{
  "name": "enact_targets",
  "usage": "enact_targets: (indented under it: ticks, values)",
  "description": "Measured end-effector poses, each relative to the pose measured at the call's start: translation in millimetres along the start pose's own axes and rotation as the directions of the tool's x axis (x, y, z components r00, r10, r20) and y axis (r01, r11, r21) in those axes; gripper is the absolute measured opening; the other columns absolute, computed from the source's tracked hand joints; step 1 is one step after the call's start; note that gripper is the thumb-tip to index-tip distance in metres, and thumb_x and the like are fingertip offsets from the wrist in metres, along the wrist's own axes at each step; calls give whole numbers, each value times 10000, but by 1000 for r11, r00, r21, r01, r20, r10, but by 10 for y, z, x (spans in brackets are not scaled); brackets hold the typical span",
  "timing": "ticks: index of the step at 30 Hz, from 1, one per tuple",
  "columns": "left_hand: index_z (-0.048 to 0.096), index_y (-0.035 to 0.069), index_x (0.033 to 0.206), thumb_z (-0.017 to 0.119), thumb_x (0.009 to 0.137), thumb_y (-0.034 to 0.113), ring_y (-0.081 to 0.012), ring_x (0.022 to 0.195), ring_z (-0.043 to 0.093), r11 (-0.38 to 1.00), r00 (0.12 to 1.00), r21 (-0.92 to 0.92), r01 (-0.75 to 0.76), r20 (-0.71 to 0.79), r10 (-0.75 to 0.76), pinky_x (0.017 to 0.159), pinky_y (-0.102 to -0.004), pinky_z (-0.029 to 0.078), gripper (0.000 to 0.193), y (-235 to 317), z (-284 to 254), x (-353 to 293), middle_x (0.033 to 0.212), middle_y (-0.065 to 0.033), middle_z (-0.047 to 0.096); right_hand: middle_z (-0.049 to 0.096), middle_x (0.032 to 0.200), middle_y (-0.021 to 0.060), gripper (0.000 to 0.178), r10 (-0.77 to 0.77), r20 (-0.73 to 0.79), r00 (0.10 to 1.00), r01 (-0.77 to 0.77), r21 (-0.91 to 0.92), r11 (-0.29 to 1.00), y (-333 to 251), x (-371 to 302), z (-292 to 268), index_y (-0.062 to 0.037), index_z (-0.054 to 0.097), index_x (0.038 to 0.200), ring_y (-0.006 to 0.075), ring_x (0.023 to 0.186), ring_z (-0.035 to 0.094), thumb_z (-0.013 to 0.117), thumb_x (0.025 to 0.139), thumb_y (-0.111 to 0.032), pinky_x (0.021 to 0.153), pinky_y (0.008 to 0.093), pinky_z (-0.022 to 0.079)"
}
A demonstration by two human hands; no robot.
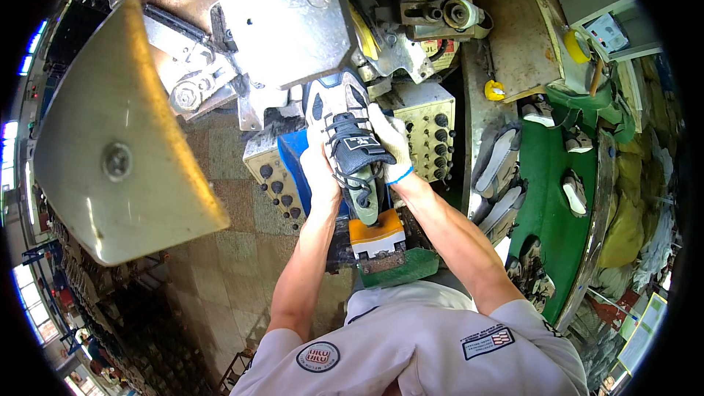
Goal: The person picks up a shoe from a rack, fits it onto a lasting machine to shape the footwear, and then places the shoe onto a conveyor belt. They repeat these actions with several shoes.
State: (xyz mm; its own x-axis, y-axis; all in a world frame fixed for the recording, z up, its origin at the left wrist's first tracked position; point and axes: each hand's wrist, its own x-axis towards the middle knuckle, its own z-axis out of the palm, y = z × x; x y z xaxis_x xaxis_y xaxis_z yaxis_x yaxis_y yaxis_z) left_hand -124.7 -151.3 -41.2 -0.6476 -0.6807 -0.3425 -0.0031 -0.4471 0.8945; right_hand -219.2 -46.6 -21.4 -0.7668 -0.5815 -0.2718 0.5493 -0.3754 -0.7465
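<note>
Both hands grip a grey and black sneaker [339,106], one on each side, with its toe up against the metal plate [286,18] of a machine. Dark laces run over its upper, and a green shoe last [364,213] sticks out of its opening toward me. My left hand [320,169] wraps the shoe's left side. On the other side my right hand [391,143], in a white glove with a blue cuff edge, closes on it; some fingers are hidden. Just below the last's end sits an orange pad [377,229] on a machine block.
Panels with black knobs [440,136] flank the shoe. A large curved pale cover [117,125] with a yellowed edge juts in at left. At right, several shoes [501,161] lie along a green-surfaced bench [551,198]. A yellow tape roll [577,45] is at upper right.
</note>
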Motion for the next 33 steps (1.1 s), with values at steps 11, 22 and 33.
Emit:
enact_targets:
  ticks: [11, 22, 33]
  values:
    - [693, 3, 1009, 344, 1091, 479, -107, 714, 654, 991, 997, -112, -79, 1, 80, 675, -241, 521, 596, 66, 141, -120, 863, -23, 721, 722, 908, 20, 274, -34, -90, 995, 27, -77, 997, -71, 4, 44, -14, 740, 1015, 61, 765, 635, 613, 1022, -257, 651, 233, 506]
    - [466, -94, 1401, 734, 869, 424, -410, 1065, 667, 661, 971, 737, 137, -232, 57, 944, -436, 505, 789, -1476, -906, -928, 1161, -301, 672, 587, 1283, 301, 630, -146, -188, 971, 85, -303, 949, -493, -1257, -1445, 102, 449, 1381, 403, 1157, 637, 376, 1046, -427, 920, 494, 565]
    - [322, -123, 1420, 494, 955, 166, -436, 1177, 556, 385, 987, 921, 58, -112, 119, 986, -463, 490, 574, -2721, -898, -1015, 1295, -322, 519, 652, 1169, 285, 510, -34, -406, 913, -103, -310, 945, -429, -1914, -1580, 116, 487, 1334, 360, 959, 715, 571, 1018, -276, 736, 394, 615]
